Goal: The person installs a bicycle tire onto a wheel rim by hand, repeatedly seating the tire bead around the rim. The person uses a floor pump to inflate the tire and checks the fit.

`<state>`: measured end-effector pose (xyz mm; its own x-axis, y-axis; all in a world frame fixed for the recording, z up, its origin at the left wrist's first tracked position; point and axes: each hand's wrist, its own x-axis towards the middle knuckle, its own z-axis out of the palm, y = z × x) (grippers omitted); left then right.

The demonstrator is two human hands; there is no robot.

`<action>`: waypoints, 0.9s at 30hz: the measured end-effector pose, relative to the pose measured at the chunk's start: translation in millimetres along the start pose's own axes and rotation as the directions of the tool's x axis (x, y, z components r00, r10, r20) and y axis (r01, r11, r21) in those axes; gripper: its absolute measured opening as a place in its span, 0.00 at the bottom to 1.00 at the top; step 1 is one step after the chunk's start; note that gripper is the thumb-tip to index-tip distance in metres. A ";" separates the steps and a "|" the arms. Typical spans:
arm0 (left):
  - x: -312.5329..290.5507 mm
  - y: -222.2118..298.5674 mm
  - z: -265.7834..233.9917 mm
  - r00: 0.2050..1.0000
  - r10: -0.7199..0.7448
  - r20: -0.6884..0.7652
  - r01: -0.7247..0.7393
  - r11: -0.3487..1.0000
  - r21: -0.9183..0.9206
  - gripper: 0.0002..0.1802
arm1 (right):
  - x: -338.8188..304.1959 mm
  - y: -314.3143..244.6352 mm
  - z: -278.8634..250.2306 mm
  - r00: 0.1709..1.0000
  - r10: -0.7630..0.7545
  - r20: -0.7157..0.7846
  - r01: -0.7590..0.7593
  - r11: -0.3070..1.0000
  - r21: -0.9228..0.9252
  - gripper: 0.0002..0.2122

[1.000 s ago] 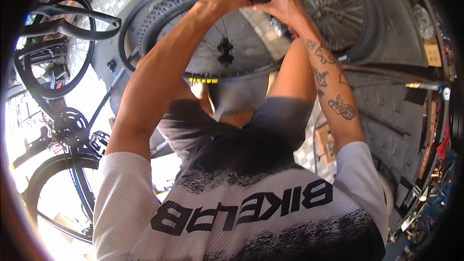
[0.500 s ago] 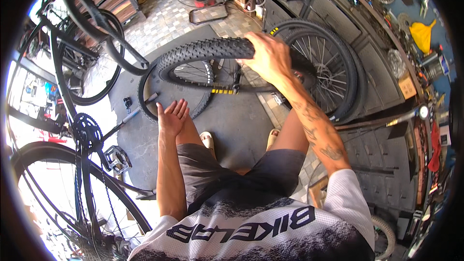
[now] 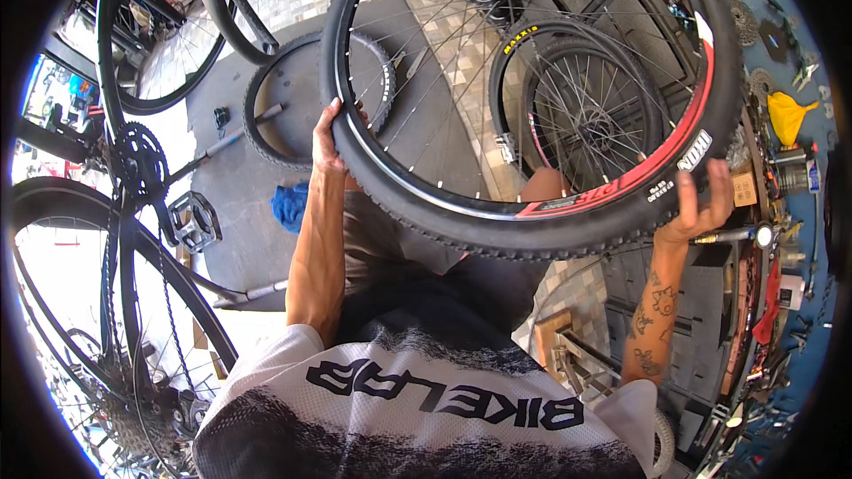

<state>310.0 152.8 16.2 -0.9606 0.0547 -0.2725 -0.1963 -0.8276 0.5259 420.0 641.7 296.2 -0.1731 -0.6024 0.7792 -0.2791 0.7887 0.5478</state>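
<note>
A bicycle wheel with a knobbly black tyre and a rim partly red, partly dark fills the upper middle, its spoked face tilted toward me. My left hand grips the tyre at its left side, thumb on the near face and the other fingers mostly hidden behind. At the lower right, my right hand is closed around the tyre's outer edge, fingers bent over the sidewall. The wheel is raised above my lap. Through its spokes a second spoked wheel shows, standing against the dark cabinets.
On the left stands a black bicycle, with its crank and pedal close to my left forearm. A loose tyre lies on the dark mat, near a blue cloth. A cluttered tool bench with a yellow cloth runs along the right.
The wheel has swung from nearly edge-on to face me and come closer. My left hand, open before, now holds its left side. My right hand has shifted down and right along the tyre.
</note>
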 end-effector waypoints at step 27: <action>-16.2 23.5 14.7 0.957 0.184 0.224 -0.200 0.978 0.052 0.36 | -118.3 -67.2 -32.2 -0.021 0.786 0.618 -0.637 -0.487 0.597 0.24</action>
<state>318.0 140.7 44.8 -0.9995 0.0256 0.0167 -0.0101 -0.7918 0.6107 489.7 663.9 177.1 -0.7997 0.5564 0.2257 -0.3180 -0.0736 -0.9452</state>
